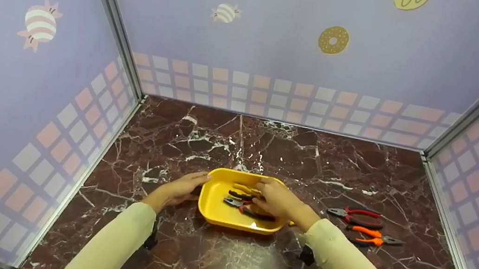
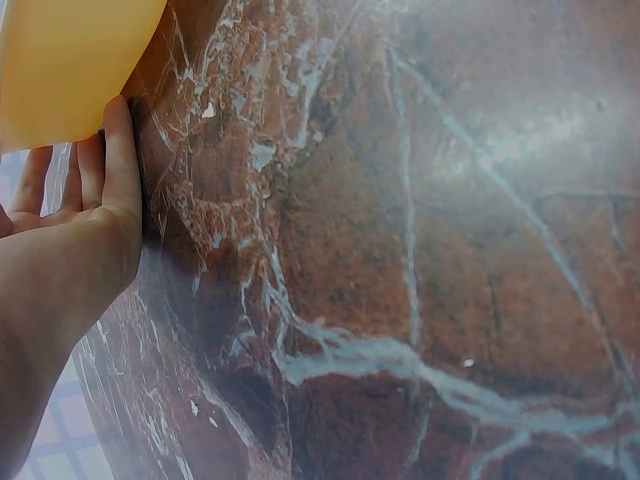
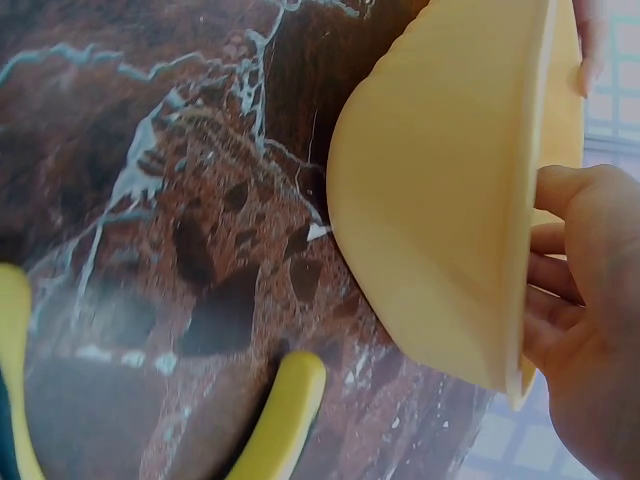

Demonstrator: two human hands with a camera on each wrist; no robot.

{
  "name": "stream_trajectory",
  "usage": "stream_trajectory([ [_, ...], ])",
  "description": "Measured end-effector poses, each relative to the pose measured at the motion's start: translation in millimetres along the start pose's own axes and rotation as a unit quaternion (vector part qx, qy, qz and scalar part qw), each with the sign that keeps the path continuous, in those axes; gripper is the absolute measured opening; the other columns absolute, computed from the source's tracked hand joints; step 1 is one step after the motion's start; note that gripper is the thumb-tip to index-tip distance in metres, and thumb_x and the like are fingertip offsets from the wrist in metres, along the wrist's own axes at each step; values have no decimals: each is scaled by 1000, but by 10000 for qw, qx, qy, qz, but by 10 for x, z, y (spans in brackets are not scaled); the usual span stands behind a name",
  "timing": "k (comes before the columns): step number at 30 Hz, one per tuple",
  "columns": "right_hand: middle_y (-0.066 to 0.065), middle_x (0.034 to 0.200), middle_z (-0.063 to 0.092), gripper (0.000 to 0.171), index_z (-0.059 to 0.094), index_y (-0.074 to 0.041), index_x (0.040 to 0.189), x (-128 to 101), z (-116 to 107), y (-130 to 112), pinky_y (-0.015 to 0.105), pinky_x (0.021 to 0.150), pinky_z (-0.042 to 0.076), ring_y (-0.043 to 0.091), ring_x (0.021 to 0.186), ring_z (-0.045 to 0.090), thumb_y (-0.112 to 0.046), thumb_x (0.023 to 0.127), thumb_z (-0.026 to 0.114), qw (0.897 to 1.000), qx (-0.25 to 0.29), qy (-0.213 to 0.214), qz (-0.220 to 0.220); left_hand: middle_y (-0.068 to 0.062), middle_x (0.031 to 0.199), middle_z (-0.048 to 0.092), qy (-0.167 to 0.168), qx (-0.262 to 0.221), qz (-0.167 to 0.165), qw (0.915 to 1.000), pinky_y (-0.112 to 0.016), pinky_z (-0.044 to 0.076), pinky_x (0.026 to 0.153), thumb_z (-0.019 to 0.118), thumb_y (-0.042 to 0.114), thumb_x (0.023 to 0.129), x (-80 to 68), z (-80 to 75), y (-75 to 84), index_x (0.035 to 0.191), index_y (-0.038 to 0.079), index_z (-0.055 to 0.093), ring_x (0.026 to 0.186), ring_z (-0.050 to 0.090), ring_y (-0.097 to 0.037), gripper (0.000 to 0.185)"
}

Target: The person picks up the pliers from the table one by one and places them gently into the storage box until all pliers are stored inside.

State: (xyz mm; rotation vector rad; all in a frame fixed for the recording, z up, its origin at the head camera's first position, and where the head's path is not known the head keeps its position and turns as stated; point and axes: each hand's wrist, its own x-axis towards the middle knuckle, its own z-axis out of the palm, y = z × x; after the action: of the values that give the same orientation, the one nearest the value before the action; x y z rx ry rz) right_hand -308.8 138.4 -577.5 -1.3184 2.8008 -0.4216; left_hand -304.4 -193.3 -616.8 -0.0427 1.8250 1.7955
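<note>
A yellow plastic tub (image 1: 216,197) sits on the marble-patterned surface, with pliers lying inside it. One pair has red-and-black handles (image 1: 252,212) and a grey head; behind it lie yellow-and-black handles (image 1: 245,189). My left hand (image 1: 182,188) touches the tub's left side, and its fairly straight fingers (image 2: 120,150) rest against the wall in the left wrist view. Over the right rim reaches my right hand (image 1: 279,199), its fingers down among the pliers. The tub's wall (image 3: 440,190) hides the fingertips in the right wrist view, so I cannot tell whether they grip anything.
Right of the tub lie red-handled pliers (image 1: 359,213) and orange-handled pliers (image 1: 374,239). Yellow handles (image 3: 285,420) show on the surface beside the tub, mostly under my right forearm in the head view. Patterned panels (image 1: 278,55) stand at the back and both sides.
</note>
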Motion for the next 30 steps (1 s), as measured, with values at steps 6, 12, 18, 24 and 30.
stream_trajectory([
  [6,12,100,63,24,71,-2,101,-88,-82,8,49,78,60,32,90,66,-25,98,76,9997,-233,53,12,-19,154,53,-98,19,81,9999,-51,53,110,52,38,113,12,-2,0,163,7,40,133,59,-29,60],
  [12,11,99,61,25,70,-3,97,-164,-119,28,49,71,60,30,85,65,-27,98,77,9990,-408,143,-70,-18,153,54,-136,37,54,9999,-50,54,109,52,39,113,5,4,5,163,8,40,132,60,-29,60],
  [18,12,102,62,26,70,-2,100,-199,-173,31,50,74,61,31,87,66,-26,97,78,9992,-376,140,-93,-18,154,53,-69,10,32,10000,-50,54,109,53,39,113,8,0,1,163,8,39,131,61,-30,61],
  [24,12,104,63,27,72,-1,106,-216,-207,48,49,78,61,30,92,66,-27,97,78,9990,-404,126,-154,-18,154,53,-30,-22,28,10000,-51,55,108,55,39,112,17,5,-10,163,8,41,130,61,-30,61],
  [30,12,106,62,30,72,-1,112,-245,-246,68,48,82,60,30,95,65,-27,98,78,9990,-391,135,-160,-22,158,48,31,-82,62,9999,-53,52,111,56,37,112,-1,11,1,164,6,36,135,57,-33,65],
])
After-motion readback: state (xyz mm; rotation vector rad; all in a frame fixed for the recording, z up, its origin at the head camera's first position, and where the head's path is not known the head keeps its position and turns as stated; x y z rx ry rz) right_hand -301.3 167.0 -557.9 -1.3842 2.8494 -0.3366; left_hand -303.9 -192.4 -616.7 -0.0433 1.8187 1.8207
